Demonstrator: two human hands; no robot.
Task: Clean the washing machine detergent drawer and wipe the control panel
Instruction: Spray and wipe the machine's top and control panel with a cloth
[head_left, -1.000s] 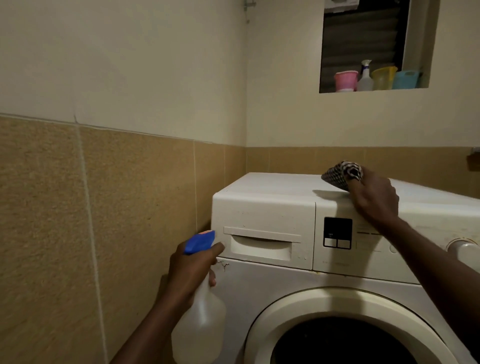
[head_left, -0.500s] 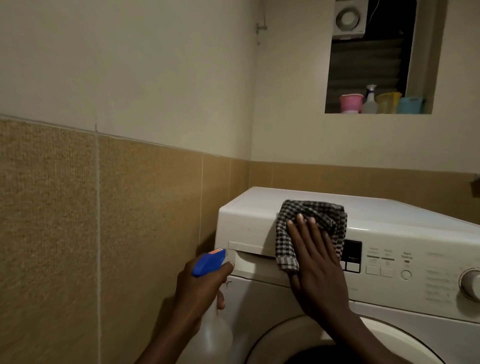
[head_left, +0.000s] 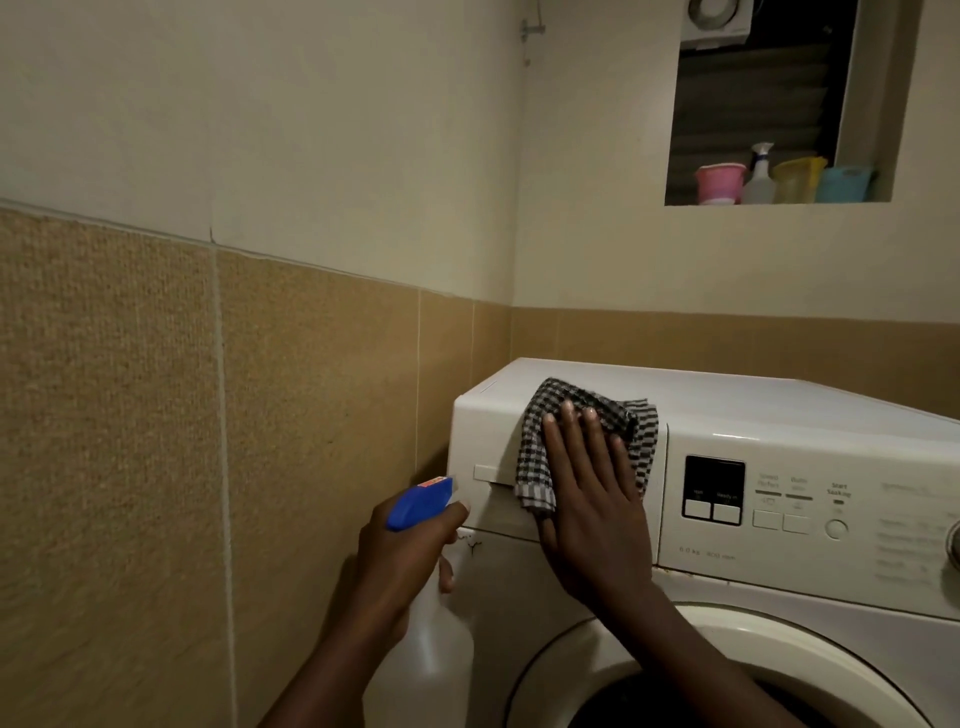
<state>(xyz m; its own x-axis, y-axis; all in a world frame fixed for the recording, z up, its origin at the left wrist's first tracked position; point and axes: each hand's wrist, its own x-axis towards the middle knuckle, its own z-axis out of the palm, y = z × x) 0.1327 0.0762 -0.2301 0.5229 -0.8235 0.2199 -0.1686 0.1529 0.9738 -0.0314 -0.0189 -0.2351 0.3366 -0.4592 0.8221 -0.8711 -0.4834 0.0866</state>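
Wiping has moved down from the top onto the front face.
Right hand (head_left: 587, 499), fingers flat, presses the black-and-white checked cloth (head_left: 535, 457) against the closed white detergent drawer (head_left: 483, 441). Left hand (head_left: 400, 561) grips the blue-headed translucent spray bottle (head_left: 436, 649). The white button-studded control panel (head_left: 810, 499) looks untouched.

Item: checked cloth (head_left: 535, 457). One second ago it was bunched in the right hand (head_left: 592, 512) at the machine's top edge above the display (head_left: 714, 483). It now lies spread under straight fingers on the detergent drawer (head_left: 485, 444) front, slightly further left than half a second ago.
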